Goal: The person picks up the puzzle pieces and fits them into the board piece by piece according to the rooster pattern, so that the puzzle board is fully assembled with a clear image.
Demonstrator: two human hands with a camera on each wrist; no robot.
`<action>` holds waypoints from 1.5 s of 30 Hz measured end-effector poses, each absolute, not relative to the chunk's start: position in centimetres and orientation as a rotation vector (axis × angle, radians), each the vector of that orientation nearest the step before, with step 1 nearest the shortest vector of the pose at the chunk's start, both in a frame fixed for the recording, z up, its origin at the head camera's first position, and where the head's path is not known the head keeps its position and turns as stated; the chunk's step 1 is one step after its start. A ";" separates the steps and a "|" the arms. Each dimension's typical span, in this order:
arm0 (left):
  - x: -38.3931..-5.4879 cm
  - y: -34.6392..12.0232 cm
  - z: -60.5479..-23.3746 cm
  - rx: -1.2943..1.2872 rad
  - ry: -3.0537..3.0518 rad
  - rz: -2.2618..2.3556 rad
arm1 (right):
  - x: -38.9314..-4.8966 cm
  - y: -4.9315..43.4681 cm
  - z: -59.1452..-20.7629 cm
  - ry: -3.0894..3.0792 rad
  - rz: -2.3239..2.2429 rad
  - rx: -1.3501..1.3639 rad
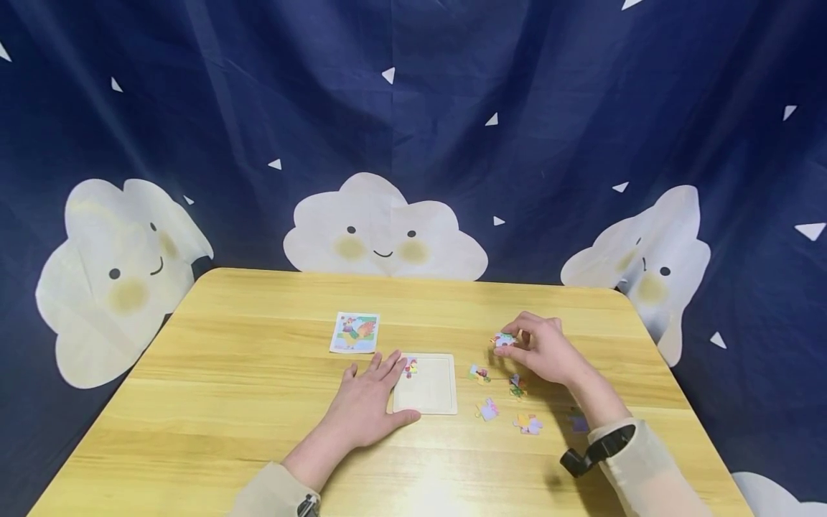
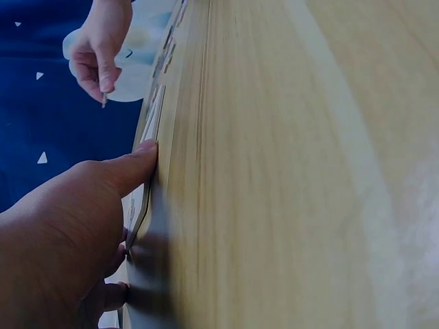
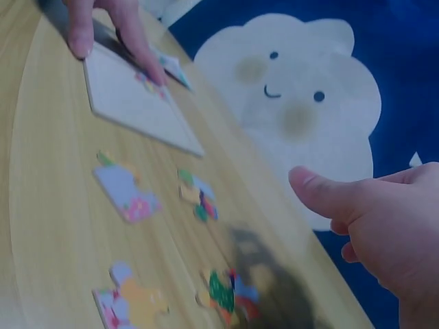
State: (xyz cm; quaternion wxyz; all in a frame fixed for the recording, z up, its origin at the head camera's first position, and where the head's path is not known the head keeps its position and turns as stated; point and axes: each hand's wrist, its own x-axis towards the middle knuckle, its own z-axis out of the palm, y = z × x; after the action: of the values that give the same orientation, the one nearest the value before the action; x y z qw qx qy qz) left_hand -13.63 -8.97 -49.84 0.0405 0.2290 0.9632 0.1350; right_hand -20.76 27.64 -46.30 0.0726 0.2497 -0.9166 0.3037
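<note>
My right hand [image 1: 545, 350] pinches a colourful jigsaw piece [image 1: 502, 340] between thumb and fingers, above the table's right side. In the left wrist view this piece [image 2: 104, 100] appears edge-on, below the right fingertips. My left hand [image 1: 363, 411] rests with spread, straight fingers along the left side of a white square puzzle tray [image 1: 429, 395], thumb at its lower left corner. One small patterned piece [image 1: 411, 367] sits in the tray's upper left corner, beside the left fingertips. In the right wrist view, the held piece is hidden behind the right hand [image 3: 384, 219].
Several loose jigsaw pieces [image 1: 487, 409] lie right of the tray, and a purple one [image 1: 579, 424] lies by the right wrist. A printed picture card [image 1: 355, 332] is behind the left fingers. The wooden table [image 1: 258, 402] ends at a dark blue curtain [image 1: 439, 143].
</note>
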 end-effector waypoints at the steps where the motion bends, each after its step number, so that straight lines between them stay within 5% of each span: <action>1: -13.6 -9.0 -49.8 0.700 2.950 0.413 | -20.7 27.3 -46.1 -2.738 0.917 0.755; 24: -13.6 -9.1 -50.1 0.685 2.949 0.423 | -18.9 21.1 -46.2 -2.613 1.040 0.861; 45: -13.6 -9.3 -50.0 0.687 2.943 0.414 | -19.1 15.6 -50.1 -2.730 0.947 0.789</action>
State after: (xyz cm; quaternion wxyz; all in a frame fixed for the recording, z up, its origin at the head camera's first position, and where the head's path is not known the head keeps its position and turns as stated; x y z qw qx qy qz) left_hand -13.63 -9.26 -49.99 0.0454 0.2249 0.9638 0.1357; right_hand -19.12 15.61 -50.08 0.0730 0.2626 -0.9090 0.3154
